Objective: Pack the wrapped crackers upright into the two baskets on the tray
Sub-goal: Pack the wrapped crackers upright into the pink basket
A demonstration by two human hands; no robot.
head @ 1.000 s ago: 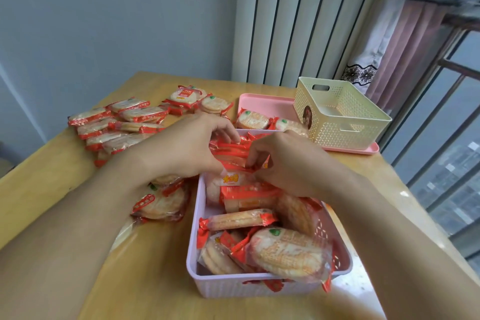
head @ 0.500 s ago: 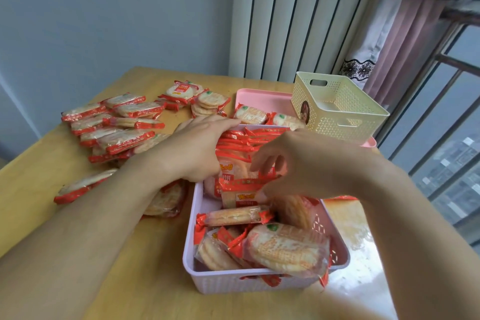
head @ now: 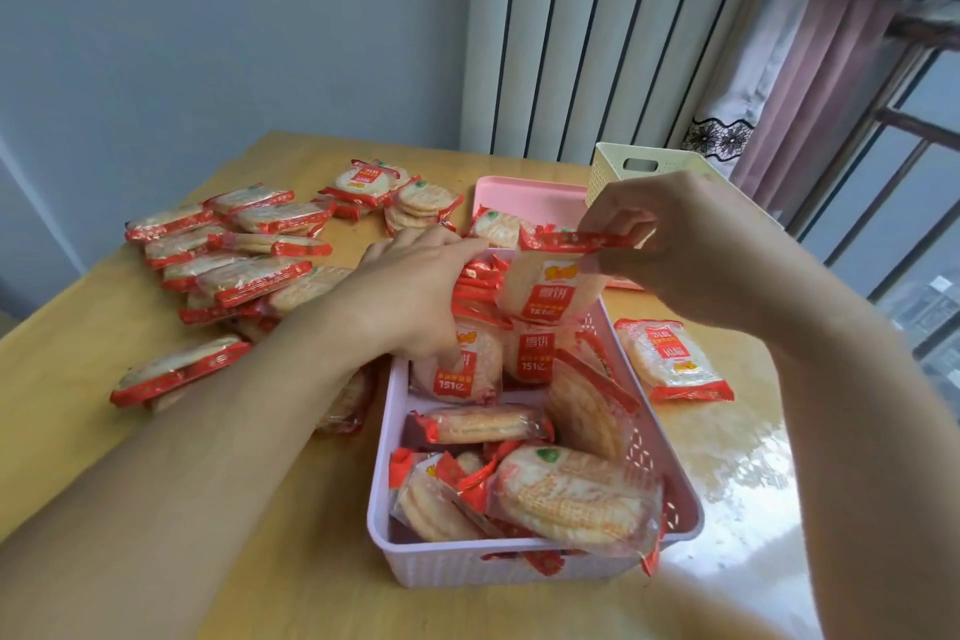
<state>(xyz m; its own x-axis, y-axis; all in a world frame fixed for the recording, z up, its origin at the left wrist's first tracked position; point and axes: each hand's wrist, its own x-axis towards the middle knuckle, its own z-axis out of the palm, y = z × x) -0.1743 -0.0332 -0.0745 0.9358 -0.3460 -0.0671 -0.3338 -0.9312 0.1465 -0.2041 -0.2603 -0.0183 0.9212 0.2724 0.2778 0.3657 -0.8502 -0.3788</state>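
cracker packet (head: 553, 286) | pinched by right hand (head: 670, 244) above pink basket (head: 519, 566) | left hand (head: 410, 296) presses upright packets (head: 457, 369), fingers straight

Wooden table (head: 78, 379) stretching beneath both hands, grey wall (head: 208, 16) rising beyond the left hand, white ribbed panel (head: 571, 31) standing beyond both hands, pink curtain (head: 810, 83) hanging past the right hand, window (head: 914, 203) showing right of it
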